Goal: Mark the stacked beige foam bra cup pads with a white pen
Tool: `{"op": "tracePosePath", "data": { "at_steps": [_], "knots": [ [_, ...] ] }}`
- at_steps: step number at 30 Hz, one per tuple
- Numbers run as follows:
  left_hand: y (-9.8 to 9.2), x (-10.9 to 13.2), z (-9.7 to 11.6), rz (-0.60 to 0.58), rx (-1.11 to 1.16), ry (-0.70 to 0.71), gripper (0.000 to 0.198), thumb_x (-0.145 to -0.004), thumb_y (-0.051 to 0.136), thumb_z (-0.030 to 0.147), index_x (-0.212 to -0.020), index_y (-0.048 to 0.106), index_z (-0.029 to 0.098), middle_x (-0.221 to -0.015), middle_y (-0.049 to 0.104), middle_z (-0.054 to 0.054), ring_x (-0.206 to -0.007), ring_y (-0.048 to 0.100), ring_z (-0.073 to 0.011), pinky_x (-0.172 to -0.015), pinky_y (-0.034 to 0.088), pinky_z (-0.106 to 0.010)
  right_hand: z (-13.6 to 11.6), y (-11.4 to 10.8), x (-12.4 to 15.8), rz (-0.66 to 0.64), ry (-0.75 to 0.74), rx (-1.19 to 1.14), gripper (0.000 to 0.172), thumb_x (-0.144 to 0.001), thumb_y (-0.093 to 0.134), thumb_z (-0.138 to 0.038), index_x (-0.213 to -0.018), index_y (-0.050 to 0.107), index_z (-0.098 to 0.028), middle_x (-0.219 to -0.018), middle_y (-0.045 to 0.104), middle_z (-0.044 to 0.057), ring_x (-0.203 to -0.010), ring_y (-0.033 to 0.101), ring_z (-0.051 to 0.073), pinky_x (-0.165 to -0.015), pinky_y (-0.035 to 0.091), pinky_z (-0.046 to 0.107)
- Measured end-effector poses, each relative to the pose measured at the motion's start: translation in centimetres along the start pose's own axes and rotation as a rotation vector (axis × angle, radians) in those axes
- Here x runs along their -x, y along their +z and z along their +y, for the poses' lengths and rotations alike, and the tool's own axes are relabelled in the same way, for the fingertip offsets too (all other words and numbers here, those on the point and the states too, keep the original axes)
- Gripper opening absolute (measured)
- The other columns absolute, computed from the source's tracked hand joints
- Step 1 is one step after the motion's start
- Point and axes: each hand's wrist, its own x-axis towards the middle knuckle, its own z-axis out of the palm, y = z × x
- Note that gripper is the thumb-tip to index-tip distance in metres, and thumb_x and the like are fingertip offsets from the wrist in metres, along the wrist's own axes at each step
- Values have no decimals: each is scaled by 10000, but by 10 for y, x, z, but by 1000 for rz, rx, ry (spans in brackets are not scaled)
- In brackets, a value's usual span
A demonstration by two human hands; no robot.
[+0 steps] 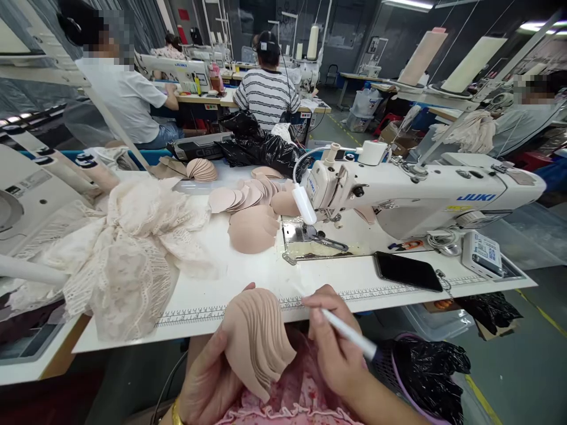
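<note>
My left hand (208,369) is closed round a fanned stack of beige bra cups (254,336), held over my lap at the table's front edge. Just right of the stack, my right hand (334,342) grips a white pen (349,333) with a dark end; its light tip points up and left, apart from the cups. Beyond the hands, more beige cups (252,230) lie in overlapping piles on the white table (199,298). The palm side of my left hand is partly hidden behind the stack.
A white sewing machine (425,195) stands at the right, with a black phone (407,271) before it. Cream lace fabric (133,254) is heaped at the left. Black plastic bags (266,144) lie behind the cups. A purple basket (398,378) stands below right. Several people work farther back.
</note>
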Motion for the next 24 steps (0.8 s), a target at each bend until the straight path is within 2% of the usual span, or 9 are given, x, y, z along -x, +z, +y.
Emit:
{"op": "tracePosePath", "data": {
  "at_steps": [2,6,10,13,18,21,24],
  "knots": [
    [-6,8,5,5,-20,-39,883,-1030,595,274,-1672,-2,383,-1588,559,-51,-1440,551,-284,-1306,288,-437,4,-3,-1,70,172,-180,162,-1118,479,-331,-1184,613,-270,-664,522,-50,-545,485,127,-533,363,261],
    [-14,19,13,51,-37,-47,996,-989,629,188,-1648,-89,390,-1634,495,-54,-1422,565,-299,-1291,315,-458,7,-2,-7,95,384,-376,266,-1084,547,-479,-1004,582,-228,-570,564,-57,-542,506,132,-584,367,268],
    [-24,25,16,96,-22,-24,984,-997,610,179,-1633,-105,409,-1632,492,-41,-1378,608,-284,-1271,348,-436,5,2,-10,55,486,-439,334,-1061,567,-538,-935,560,-228,-539,586,-58,-541,468,135,-622,352,278],
    [-33,27,17,80,-36,-15,974,-988,553,80,-1631,-96,415,-1558,584,-33,-1322,657,-257,-1274,344,-417,4,6,-9,32,510,-482,342,-1064,560,-540,-923,548,-229,-526,594,-61,-538,449,133,-638,343,282],
    [-36,22,15,-18,41,-61,788,-1039,499,141,-1664,83,382,-1434,695,-40,-1309,669,-237,-1251,386,-383,3,12,-10,-3,531,-591,317,-1073,559,-501,-911,536,-229,-540,619,-58,-536,443,125,-635,331,274],
    [-26,17,13,-42,109,-63,677,-1051,490,177,-1657,244,351,-1382,732,-48,-1312,670,-238,-1224,427,-365,-1,11,-14,23,514,-641,308,-1067,568,-477,-885,534,-230,-516,598,-55,-530,449,133,-615,327,273],
    [-11,11,11,-75,194,-50,592,-1065,449,188,-1632,359,328,-1327,763,-62,-1290,687,-213,-1170,485,-318,-4,7,-14,53,480,-597,309,-1066,575,-477,-883,544,-230,-513,592,-55,-515,449,135,-607,336,275]
  ]
}}
